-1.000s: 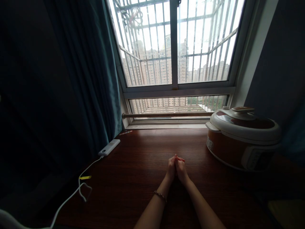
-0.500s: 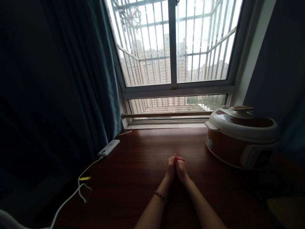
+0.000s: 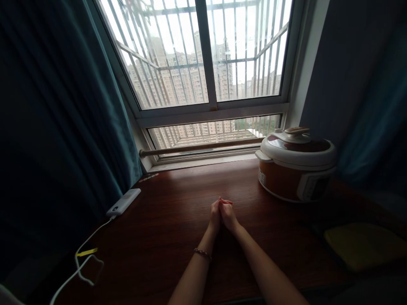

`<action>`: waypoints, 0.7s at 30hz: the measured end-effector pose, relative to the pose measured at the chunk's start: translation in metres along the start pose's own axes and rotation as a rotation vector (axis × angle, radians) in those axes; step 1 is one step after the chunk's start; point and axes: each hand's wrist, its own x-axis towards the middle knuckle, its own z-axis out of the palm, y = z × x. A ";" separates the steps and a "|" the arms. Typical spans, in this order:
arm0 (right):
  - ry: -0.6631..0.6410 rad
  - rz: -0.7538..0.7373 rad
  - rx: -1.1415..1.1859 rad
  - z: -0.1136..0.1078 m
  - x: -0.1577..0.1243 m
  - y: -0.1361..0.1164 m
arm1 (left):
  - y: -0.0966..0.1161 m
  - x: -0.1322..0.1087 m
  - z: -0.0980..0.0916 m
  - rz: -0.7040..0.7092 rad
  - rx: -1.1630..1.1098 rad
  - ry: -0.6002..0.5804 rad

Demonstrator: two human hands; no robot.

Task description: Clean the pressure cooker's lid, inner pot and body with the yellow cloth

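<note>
My left hand [image 3: 215, 214] and my right hand [image 3: 227, 213] are clasped together over the dark red-brown wooden table [image 3: 178, 199], their fingers folded against each other. No object shows between them; the inside of the clasp is hidden. A beaded bracelet [image 3: 202, 253] circles my left wrist. To the right of my hands stands a white and orange-brown electric pressure cooker [image 3: 286, 169], its lid on. Off to the left lies a white power bank [image 3: 124, 202] with a white cable [image 3: 92, 235] plugged into its near end. Both are apart from my hands.
A yellow tag [image 3: 87, 252] hangs on the cable. Blue curtains [image 3: 104, 127] border the left side. Behind the table is a barred window [image 3: 211, 76] with a rail [image 3: 200, 147] across its lower part. A dim yellowish flat thing [image 3: 362, 245] lies at the right.
The view has turned to the right and tilted slightly, so the window, cooker and power bank sit further left in it. My hands stay clasped.
</note>
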 end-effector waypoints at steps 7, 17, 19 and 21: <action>-0.009 -0.003 -0.011 0.000 0.000 0.000 | 0.008 -0.003 0.002 0.008 0.017 0.001; -0.008 -0.009 -0.026 0.000 0.000 0.001 | 0.004 0.000 -0.001 0.016 0.015 -0.008; -0.011 -0.009 -0.027 -0.001 0.000 0.000 | 0.003 0.000 -0.002 0.010 0.013 -0.009; -0.012 -0.008 -0.029 -0.001 0.000 -0.001 | 0.002 0.001 -0.002 0.005 0.014 -0.009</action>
